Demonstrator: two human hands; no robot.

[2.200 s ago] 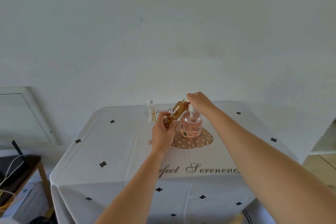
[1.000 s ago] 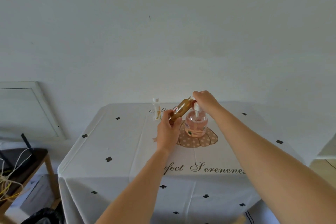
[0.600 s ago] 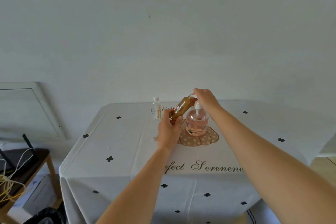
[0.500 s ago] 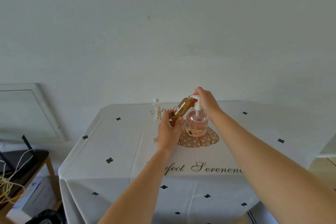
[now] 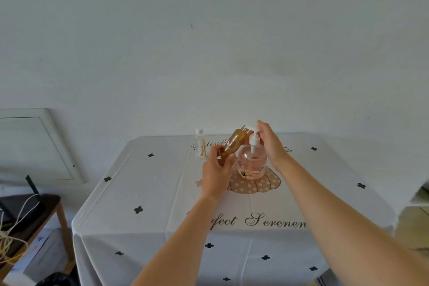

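A round clear pump bottle (image 5: 252,165) of pink liquid stands on the white printed tablecloth (image 5: 162,193). Its white pump head (image 5: 253,133) is raised, and the nozzle points left. My right hand (image 5: 270,144) rests on the pump head from the right, fingers over its top. My left hand (image 5: 217,170) grips the base of a small amber bottle (image 5: 233,143). That bottle is tilted, and its open neck sits just under the pump nozzle.
A small clear bottle with a white cap (image 5: 201,144) stands upright just left of the amber one. A dark side table (image 5: 30,213) with cables is at the lower left. A framed panel (image 5: 34,146) leans on the wall.
The pump head has risen and my right hand has lifted with it. The amber bottle stays tilted with its neck at the nozzle.
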